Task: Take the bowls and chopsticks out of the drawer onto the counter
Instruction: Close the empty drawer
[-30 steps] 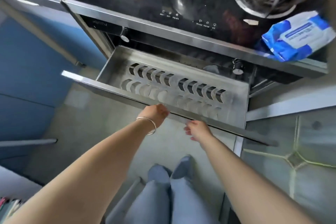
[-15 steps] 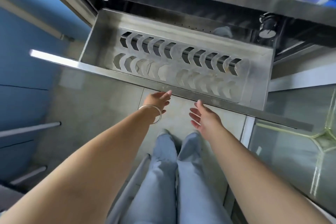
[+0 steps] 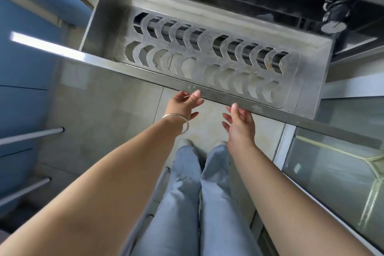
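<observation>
Two rows of curved slots are all that shows inside the pulled-out steel drawer [image 3: 108, 27]: its slotted rack [image 3: 207, 56] holds no bowl or chopstick that can be seen. The drawer sits under the dark stove edge, its long axis running from left to right across the view, its front rail [image 3: 124, 66] slanting down toward the right. Both hands are spread open and grip nothing. The left hand [image 3: 182, 104], with a silver bangle [image 3: 178, 122] on its wrist, touches the underside of the front rail with its fingertips [image 3: 196, 94]. The right hand [image 3: 239, 120] is just beside it, its thumb tip at the same rail, the other fingers loose below. Light jeans [image 3: 187, 203] and tiled floor [image 3: 104, 110] lie beneath.
</observation>
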